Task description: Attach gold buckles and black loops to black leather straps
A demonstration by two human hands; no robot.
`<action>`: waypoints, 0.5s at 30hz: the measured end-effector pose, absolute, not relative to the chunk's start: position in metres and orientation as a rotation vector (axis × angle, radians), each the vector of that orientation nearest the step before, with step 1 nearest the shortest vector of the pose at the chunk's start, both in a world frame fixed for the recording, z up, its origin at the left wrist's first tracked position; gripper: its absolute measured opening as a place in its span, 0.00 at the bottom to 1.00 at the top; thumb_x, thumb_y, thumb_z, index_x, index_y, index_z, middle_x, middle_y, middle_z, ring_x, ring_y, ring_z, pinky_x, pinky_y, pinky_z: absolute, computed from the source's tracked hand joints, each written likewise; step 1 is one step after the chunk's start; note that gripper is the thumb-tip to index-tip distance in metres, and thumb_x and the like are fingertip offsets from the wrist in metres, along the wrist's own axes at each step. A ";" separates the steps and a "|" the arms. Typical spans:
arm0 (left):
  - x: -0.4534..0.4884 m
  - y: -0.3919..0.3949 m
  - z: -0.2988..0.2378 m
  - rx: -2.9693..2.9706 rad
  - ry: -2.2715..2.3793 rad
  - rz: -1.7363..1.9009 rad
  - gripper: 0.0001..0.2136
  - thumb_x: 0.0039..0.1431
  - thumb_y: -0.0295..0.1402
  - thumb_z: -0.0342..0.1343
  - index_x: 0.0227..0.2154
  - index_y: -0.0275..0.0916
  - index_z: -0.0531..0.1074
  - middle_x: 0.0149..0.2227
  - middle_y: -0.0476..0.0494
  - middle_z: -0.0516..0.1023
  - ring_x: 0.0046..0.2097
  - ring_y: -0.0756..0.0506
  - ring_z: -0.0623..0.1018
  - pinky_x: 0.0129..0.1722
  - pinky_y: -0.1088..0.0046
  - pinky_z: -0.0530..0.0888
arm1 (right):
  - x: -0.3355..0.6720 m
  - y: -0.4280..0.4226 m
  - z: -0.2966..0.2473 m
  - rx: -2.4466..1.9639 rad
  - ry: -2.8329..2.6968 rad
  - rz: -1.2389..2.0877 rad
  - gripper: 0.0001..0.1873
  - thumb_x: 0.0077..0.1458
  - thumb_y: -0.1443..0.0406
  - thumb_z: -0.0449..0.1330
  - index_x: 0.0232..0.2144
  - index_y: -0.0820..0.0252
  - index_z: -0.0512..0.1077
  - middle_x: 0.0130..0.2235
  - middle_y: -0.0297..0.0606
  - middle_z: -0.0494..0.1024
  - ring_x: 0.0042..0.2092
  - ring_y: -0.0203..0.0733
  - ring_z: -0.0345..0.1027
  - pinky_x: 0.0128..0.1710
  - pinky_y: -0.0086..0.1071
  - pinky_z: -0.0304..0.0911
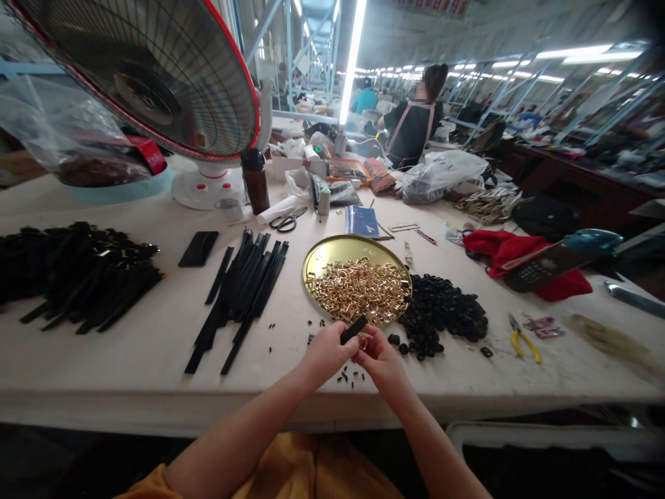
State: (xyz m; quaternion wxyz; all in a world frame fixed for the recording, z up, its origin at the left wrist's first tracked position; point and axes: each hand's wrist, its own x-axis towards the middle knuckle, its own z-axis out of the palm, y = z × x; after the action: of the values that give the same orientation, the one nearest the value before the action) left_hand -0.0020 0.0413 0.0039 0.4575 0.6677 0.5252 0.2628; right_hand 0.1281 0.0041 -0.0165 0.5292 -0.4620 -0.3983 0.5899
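Note:
A short black strap [354, 329] is pinched in my left hand [328, 353], its free end pointing up and right. My right hand [382, 355] is closed at the strap's lower end on a small gold buckle [363, 341], which the fingers partly hide. Just beyond both hands lies a round gold tray [322, 253] heaped with gold buckles [364, 287]. Right of the tray is a pile of small black loops [441, 312]. A bundle of black straps [244, 284] lies to the left, and tiny black bits [346, 378] are scattered near my hands.
A large fan [208, 184] stands at the back left, near a dark bottle [254, 181] and scissors [288, 220]. Far left is a heap of straps with gold fittings [83, 270]. Yellow-handled pliers [524, 341] and a red cloth [555, 277] lie right. A person [415, 125] is beyond the table.

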 end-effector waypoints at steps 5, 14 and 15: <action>-0.006 0.042 0.007 1.654 1.238 0.521 0.09 0.50 0.36 0.49 0.25 0.35 0.68 0.22 0.50 0.69 0.24 0.51 0.66 0.22 0.78 0.59 | 0.130 0.001 -0.022 -1.187 -0.866 1.396 0.16 0.41 0.61 0.65 0.35 0.58 0.72 0.25 0.30 0.73 0.26 0.33 0.63 0.29 0.30 0.61; -0.015 0.031 0.009 1.753 1.030 0.462 0.14 0.59 0.38 0.40 0.29 0.37 0.67 0.22 0.51 0.67 0.26 0.51 0.66 0.26 0.77 0.61 | 0.140 0.000 -0.015 -1.087 -0.211 1.526 0.18 0.33 0.65 0.70 0.31 0.57 0.73 0.27 0.29 0.74 0.25 0.27 0.66 0.29 0.23 0.66; -0.016 0.030 0.011 1.789 1.014 0.451 0.13 0.59 0.38 0.41 0.29 0.37 0.68 0.24 0.50 0.69 0.27 0.51 0.67 0.27 0.77 0.62 | 0.138 -0.002 -0.014 -1.098 -0.216 1.546 0.17 0.33 0.65 0.70 0.31 0.57 0.73 0.27 0.29 0.74 0.25 0.27 0.65 0.29 0.23 0.66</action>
State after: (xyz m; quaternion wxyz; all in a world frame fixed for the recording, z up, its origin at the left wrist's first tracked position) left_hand -0.0159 0.0302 0.0108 0.4952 0.7383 0.4183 0.1862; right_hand 0.1382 -0.0016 -0.0142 0.5782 -0.4693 -0.0925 0.6609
